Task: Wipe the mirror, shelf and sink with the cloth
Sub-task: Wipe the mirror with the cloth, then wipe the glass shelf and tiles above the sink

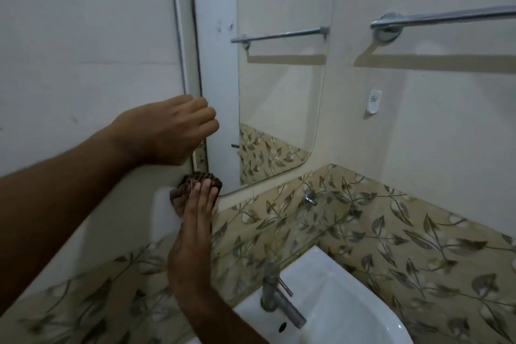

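Observation:
A frameless mirror (279,92) with rounded corners hangs on the pale wall. My right hand (192,237) presses a brown ribbed cloth (201,177) flat against the mirror's lower left corner, fingers stretched over it. My left hand (173,131) is above it at the mirror's left edge, fingers curled, with nothing visible in it. Below the mirror, a clear glass shelf (321,220) sticks out from the leaf-patterned tiles. The white sink (349,301) is at the bottom right.
A metal tap (276,296) stands on the sink's back rim. A chrome towel rail (446,18) runs along the right wall, with a small white hook (373,102) beneath it. A shelf bracket (310,198) sits just under the mirror.

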`<state>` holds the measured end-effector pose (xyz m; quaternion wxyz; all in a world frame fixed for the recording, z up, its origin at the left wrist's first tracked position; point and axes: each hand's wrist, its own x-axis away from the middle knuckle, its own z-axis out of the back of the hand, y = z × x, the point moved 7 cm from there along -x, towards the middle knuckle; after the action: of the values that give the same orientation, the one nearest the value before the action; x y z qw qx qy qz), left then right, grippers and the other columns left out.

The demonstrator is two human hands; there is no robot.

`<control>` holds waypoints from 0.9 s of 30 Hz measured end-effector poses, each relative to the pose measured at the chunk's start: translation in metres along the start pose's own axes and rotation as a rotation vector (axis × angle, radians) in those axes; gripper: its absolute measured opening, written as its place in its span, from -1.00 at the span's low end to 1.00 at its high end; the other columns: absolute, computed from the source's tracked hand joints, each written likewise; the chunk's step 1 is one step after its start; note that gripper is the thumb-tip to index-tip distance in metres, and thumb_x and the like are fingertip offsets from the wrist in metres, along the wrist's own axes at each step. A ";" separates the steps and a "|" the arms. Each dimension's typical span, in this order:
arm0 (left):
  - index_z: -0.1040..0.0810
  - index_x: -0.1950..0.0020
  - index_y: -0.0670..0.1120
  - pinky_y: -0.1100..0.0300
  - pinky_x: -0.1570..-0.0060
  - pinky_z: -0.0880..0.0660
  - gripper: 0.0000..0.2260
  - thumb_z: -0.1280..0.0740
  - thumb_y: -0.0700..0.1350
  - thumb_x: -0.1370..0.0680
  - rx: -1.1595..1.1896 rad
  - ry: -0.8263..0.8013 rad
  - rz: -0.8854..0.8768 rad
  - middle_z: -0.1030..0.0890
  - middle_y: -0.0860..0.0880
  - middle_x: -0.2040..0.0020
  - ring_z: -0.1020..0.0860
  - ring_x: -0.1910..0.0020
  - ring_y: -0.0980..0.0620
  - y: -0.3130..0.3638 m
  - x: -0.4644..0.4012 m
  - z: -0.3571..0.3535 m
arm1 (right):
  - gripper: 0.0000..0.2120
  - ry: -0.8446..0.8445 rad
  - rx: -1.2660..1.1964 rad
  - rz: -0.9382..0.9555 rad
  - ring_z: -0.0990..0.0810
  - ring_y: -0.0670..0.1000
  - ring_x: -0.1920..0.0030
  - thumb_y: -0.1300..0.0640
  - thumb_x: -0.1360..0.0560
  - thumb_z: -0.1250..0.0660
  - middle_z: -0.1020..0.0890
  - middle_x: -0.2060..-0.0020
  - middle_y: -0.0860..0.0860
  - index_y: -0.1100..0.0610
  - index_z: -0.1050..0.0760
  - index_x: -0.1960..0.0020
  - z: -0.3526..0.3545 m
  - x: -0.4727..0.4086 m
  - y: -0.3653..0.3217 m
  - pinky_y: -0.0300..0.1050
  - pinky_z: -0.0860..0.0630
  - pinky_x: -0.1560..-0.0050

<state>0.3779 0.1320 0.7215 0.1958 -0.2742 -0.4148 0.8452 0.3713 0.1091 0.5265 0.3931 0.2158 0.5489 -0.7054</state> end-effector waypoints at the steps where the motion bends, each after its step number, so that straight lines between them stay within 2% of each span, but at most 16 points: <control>1: -0.46 0.09 -0.19 -0.05 0.14 -0.46 -0.95 -0.24 -0.30 -0.49 0.028 0.000 0.024 -0.47 -0.18 0.15 -0.42 0.18 -0.16 0.000 -0.002 0.005 | -0.17 -0.047 0.165 0.053 0.28 0.00 -0.60 0.49 -0.48 0.00 0.25 -0.61 -0.08 0.05 0.22 -0.62 0.007 0.002 -0.001 0.00 0.13 -0.61; 2: -0.46 0.10 -0.20 -0.06 0.16 -0.44 -0.98 -0.26 -0.28 -0.51 0.084 0.015 0.086 -0.47 -0.19 0.16 -0.42 0.19 -0.17 -0.001 -0.001 0.010 | -0.15 -0.094 0.248 0.083 0.27 0.01 -0.60 0.47 -0.47 -0.06 0.25 -0.61 -0.05 0.07 0.22 -0.62 0.009 0.006 0.004 0.04 0.10 -0.61; 4: -0.49 0.08 -0.22 -0.09 0.17 -0.42 -0.90 -0.23 -0.22 -0.58 0.237 0.085 0.282 -0.48 -0.21 0.15 -0.42 0.19 -0.19 0.000 0.016 0.008 | -0.10 -0.132 0.321 0.050 0.22 0.03 -0.61 0.48 -0.45 -0.16 0.20 -0.62 0.01 0.09 0.20 -0.63 0.022 0.005 0.018 0.08 0.00 -0.60; 6: -0.51 0.05 -0.21 -0.10 0.13 -0.42 -0.80 -0.16 -0.13 -0.63 0.385 0.109 0.414 -0.49 -0.19 0.13 -0.43 0.16 -0.18 0.023 0.043 -0.002 | -0.11 -0.190 0.276 -0.048 0.18 0.04 -0.61 0.57 -0.42 -0.07 0.18 -0.60 0.01 0.11 0.17 -0.62 0.039 -0.002 0.034 0.06 -0.08 -0.59; 8: -0.54 0.04 -0.16 -0.05 0.09 -0.44 -0.77 -0.15 -0.09 -0.64 0.547 0.060 0.447 -0.50 -0.13 0.13 -0.44 0.14 -0.11 0.067 0.070 -0.012 | -0.11 -0.329 0.289 -0.074 0.16 0.00 -0.61 0.62 -0.43 -0.04 0.15 -0.61 0.01 0.10 0.16 -0.62 0.052 0.001 0.049 -0.03 -0.02 -0.60; 11: -0.55 0.03 -0.07 0.08 0.08 -0.41 -0.74 -0.12 0.00 -0.63 0.779 -0.033 0.549 -0.51 -0.04 0.12 -0.43 0.12 -0.01 0.130 0.105 -0.033 | -0.24 -0.501 0.344 -0.101 -0.02 -0.03 -0.60 0.52 -0.53 -0.07 -0.04 -0.62 0.04 0.10 0.05 -0.63 0.063 0.012 0.080 -0.11 -0.02 -0.59; 14: -0.53 -0.05 -0.01 0.08 0.00 -0.41 -0.80 -0.16 0.03 -0.61 0.876 -0.173 0.705 -0.53 -0.02 0.06 -0.47 0.03 -0.03 0.172 0.137 -0.061 | -0.33 -0.642 0.408 -0.111 -0.27 0.05 -0.53 0.42 -0.52 -0.18 -0.28 -0.54 0.09 0.09 -0.13 -0.58 0.058 0.031 0.106 -0.05 -0.23 -0.54; 16: -0.56 -0.11 -0.04 0.13 0.00 -0.36 -0.82 -0.25 -0.04 -0.58 0.915 -0.193 0.857 -0.55 -0.03 0.01 -0.50 -0.02 -0.07 0.181 0.158 -0.069 | -0.32 -0.688 0.408 -0.139 -0.39 0.11 -0.45 0.44 -0.46 -0.21 -0.37 -0.47 0.10 0.08 -0.20 -0.52 0.055 0.038 0.111 0.04 -0.38 -0.43; 17: -0.57 -0.12 -0.05 0.14 0.00 -0.36 -0.81 -0.26 -0.05 -0.57 0.930 -0.178 0.928 -0.56 -0.02 0.00 -0.50 -0.03 -0.06 0.182 0.166 -0.071 | -0.33 -0.691 0.414 -0.147 -0.39 0.14 -0.44 0.44 -0.45 -0.20 -0.38 -0.46 0.11 0.10 -0.22 -0.52 0.056 0.038 0.110 0.06 -0.39 -0.42; 19: -0.60 -0.13 -0.06 0.15 0.00 -0.38 -0.82 -0.28 -0.08 -0.59 0.936 -0.100 1.068 -0.54 0.04 0.01 -0.50 -0.03 -0.01 0.178 0.177 -0.069 | -0.37 -0.663 0.451 -0.148 -0.34 0.16 -0.47 0.43 -0.48 -0.17 -0.35 -0.48 0.11 0.11 -0.23 -0.52 0.058 0.034 0.105 0.05 -0.34 -0.43; 22: -0.62 -0.11 -0.08 0.12 -0.05 -0.45 -0.86 -0.32 -0.19 -0.59 0.960 -0.038 1.286 -0.57 0.00 -0.02 -0.51 -0.04 0.01 0.192 0.198 -0.058 | -0.38 -0.590 0.446 -0.073 -0.29 0.14 -0.52 0.41 -0.51 -0.18 -0.32 -0.51 0.11 0.11 -0.23 -0.54 0.054 0.042 0.081 0.01 -0.24 -0.48; 24: -0.62 -0.12 -0.06 0.09 -0.10 -0.47 -0.84 -0.31 -0.21 -0.59 0.925 -0.088 1.465 -0.58 -0.01 -0.05 -0.52 -0.06 0.00 0.236 0.210 -0.053 | -0.40 -0.731 0.345 0.022 -0.20 0.09 -0.57 0.36 -0.56 -0.18 -0.27 -0.55 0.13 0.15 -0.18 -0.58 0.039 0.080 0.069 -0.07 -0.07 -0.55; 25: -0.61 -0.13 -0.06 0.08 -0.12 -0.47 -0.83 -0.30 -0.22 -0.59 0.909 -0.062 1.517 -0.58 -0.02 -0.06 -0.52 -0.08 -0.01 0.245 0.214 -0.049 | -0.43 -0.761 0.295 0.062 -0.18 0.08 -0.57 0.34 -0.59 -0.18 -0.28 -0.55 0.14 0.18 -0.18 -0.58 0.030 0.091 0.054 -0.09 -0.02 -0.56; 27: -0.59 -0.15 -0.09 0.05 -0.14 -0.47 -0.83 -0.27 -0.23 -0.60 0.855 -0.003 1.598 -0.56 -0.04 -0.06 -0.51 -0.08 -0.04 0.252 0.221 -0.037 | -0.47 -0.832 0.201 0.149 -0.21 0.11 -0.57 0.28 -0.60 -0.22 -0.32 -0.52 0.17 0.24 -0.21 -0.55 0.008 0.109 0.021 -0.06 -0.01 -0.56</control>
<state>0.2040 0.1314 0.4322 -0.3646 -0.3831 0.2481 0.8116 0.3241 0.0649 0.4359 0.6078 -0.0106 0.2555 -0.7518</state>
